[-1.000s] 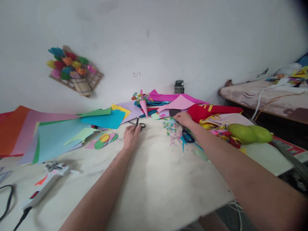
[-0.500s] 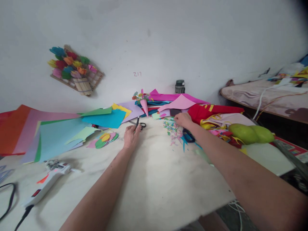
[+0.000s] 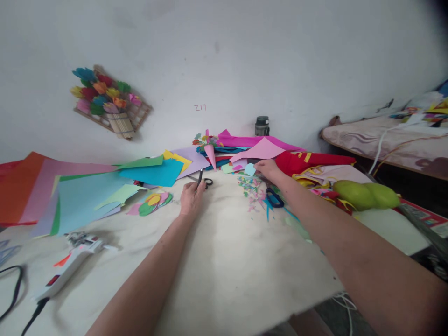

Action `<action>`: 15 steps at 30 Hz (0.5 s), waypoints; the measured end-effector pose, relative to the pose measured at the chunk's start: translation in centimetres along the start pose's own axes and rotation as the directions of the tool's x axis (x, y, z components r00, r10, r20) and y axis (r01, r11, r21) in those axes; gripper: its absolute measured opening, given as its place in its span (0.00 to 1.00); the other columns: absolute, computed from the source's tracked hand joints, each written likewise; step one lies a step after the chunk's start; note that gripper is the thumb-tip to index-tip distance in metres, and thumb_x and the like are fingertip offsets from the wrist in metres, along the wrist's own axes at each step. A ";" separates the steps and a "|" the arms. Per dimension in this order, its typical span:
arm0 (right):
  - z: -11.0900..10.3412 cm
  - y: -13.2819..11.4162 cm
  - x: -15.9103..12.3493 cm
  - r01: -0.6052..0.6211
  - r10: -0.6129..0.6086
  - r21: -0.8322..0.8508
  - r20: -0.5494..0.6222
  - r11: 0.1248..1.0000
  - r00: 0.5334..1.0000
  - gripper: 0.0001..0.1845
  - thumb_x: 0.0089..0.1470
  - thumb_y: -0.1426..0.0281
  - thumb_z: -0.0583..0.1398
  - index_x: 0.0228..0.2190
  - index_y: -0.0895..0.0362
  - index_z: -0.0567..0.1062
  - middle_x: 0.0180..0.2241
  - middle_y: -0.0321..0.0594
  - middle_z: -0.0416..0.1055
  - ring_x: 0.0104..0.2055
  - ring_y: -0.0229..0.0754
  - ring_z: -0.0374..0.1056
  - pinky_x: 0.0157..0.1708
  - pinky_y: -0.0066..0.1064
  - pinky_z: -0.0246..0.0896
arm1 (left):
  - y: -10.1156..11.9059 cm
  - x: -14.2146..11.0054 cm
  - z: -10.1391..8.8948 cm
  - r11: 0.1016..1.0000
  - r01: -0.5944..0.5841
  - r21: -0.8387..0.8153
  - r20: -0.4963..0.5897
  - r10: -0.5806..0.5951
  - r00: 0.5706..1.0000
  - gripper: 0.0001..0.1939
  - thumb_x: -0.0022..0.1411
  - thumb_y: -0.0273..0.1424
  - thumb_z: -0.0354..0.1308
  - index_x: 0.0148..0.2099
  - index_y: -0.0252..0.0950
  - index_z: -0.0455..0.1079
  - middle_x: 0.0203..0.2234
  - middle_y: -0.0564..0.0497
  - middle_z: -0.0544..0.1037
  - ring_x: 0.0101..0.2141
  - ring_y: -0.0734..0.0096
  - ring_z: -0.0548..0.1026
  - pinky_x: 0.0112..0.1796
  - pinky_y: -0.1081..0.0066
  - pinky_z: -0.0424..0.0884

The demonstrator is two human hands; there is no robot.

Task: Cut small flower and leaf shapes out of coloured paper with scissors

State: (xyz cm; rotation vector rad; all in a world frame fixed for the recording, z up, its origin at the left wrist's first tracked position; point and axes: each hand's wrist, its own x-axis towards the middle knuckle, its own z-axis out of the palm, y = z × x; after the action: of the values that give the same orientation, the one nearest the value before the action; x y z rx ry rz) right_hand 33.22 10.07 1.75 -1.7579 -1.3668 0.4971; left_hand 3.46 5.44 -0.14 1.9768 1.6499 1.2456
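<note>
My left hand rests on the pale tabletop, its fingers closed on a dark pen that points up and away. Just behind it lies a pair of scissors with dark handles. My right hand pinches the edge of a small light blue paper piece near the back of the table. Below that hand lie a heap of small coloured paper scraps and a second pair of scissors with dark blue handles. A pink paper cone with small paper flowers stands behind, between my hands.
Coloured paper sheets and cut paper ovals spread on the left. A white glue gun with a black cord lies front left. To the right are red cloth-like material and green fruit-like objects. A dark bottle stands behind.
My right hand has picked up the light blue paper piece, which now shows at its fingertips over where a dark piece was visible. My left hand stays in place with the pen.
</note>
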 end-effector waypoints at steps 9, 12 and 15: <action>-0.9 -1.1 -1.1 0.070 -0.067 -0.474 0.024 0.878 0.997 0.14 0.56 0.69 0.58 0.40 0.55 0.81 0.42 0.44 0.78 0.47 0.49 0.72 0.43 0.35 0.63 | 1.1 -0.5 -0.4 0.994 0.053 0.095 -0.033 -0.050 0.998 0.15 0.62 0.42 0.52 0.35 0.40 0.76 0.30 0.48 0.76 0.36 0.64 0.73 0.37 0.70 0.64; -0.9 -2.6 -1.9 0.147 -0.179 -0.657 0.019 0.739 0.984 0.17 0.55 0.68 0.58 0.45 0.56 0.80 0.48 0.49 0.75 0.52 0.54 0.68 0.50 0.42 0.57 | 1.5 -0.6 -0.9 0.988 0.094 0.121 -0.075 -0.085 0.994 0.17 0.64 0.44 0.49 0.35 0.40 0.73 0.25 0.50 0.75 0.32 0.65 0.73 0.31 0.72 0.61; 0.1 -5.1 -2.9 0.235 -0.236 -0.619 0.083 0.749 0.968 0.18 0.57 0.64 0.56 0.46 0.54 0.78 0.49 0.46 0.75 0.51 0.50 0.68 0.48 0.37 0.57 | 1.5 -0.1 -1.4 0.986 0.106 0.130 -0.166 -0.083 0.983 0.17 0.64 0.44 0.49 0.35 0.39 0.72 0.24 0.51 0.73 0.30 0.66 0.72 0.30 0.72 0.59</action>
State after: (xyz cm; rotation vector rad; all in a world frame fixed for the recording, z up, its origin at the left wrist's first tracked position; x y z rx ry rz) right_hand 29.18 7.72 5.26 -2.0435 -1.8697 -0.1349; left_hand 3.36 4.43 1.63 1.8918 1.9324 1.3183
